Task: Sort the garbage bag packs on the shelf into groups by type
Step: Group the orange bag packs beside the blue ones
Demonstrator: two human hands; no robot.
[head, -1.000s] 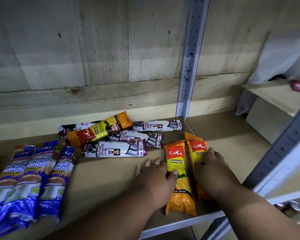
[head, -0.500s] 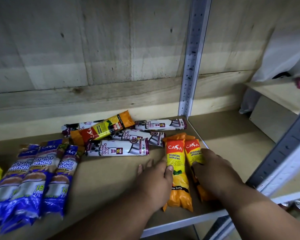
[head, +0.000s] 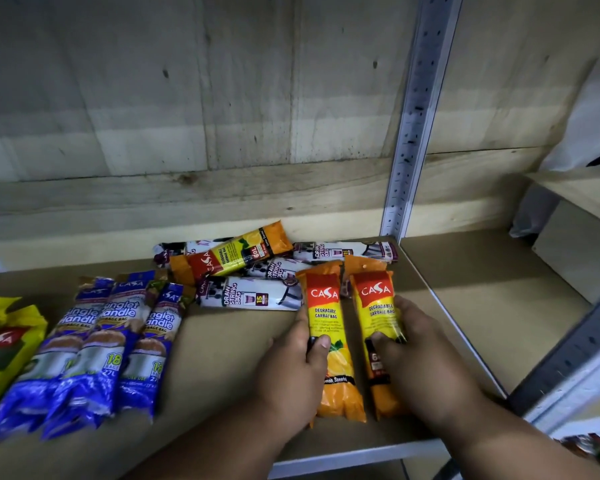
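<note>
Left hand point(head: 291, 372) grip clamped on left orange pack point(head: 329, 337); right hand point(head: 426, 362) on right orange pack point(head: 378, 313)

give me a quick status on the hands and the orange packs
Left hand grips left orange pack. Right hand grips right orange pack. Third orange pack lies on white packs.

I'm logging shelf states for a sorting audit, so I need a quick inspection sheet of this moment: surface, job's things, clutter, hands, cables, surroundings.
Surface: brown shelf board, metal front edge.
Job's things: two orange degradable packs, left one and right one, side by side; three blue singlet handle packs in a row at left; white draw string packs piled at the back, a third orange pack on top; yellow-green pack at far left.
Clutter: nothing seen.
Hands: left hand grips the left orange pack; right hand grips the right one.
Cables: nothing seen.
Surroundings: plywood back wall, perforated metal upright.
</note>
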